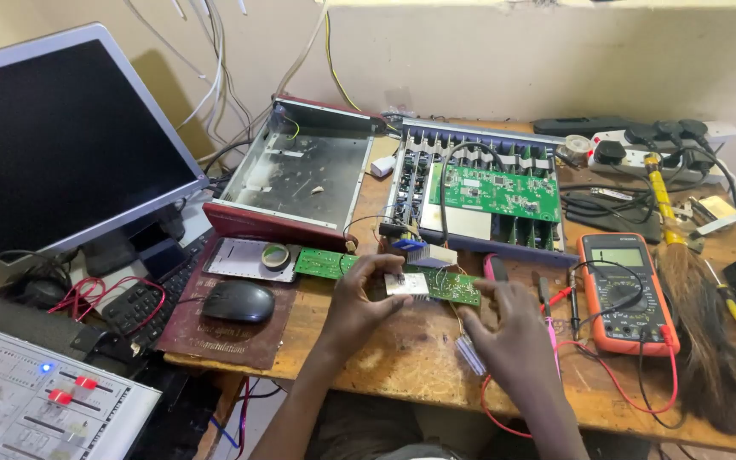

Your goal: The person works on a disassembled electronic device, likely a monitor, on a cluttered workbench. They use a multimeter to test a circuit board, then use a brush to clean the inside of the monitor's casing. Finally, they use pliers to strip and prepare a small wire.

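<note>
Item: narrow green circuit board (385, 274), near the counter (402, 362) front edge, left hand (359, 298) grip clamped on its middle, right hand (508, 328) fingers loosely together beside its right end; apparent step, inspection; next move calls for steadying it level.

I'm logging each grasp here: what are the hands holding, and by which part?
Left hand pinches the long green circuit board at mid-length; right hand steadies its right end.
</note>
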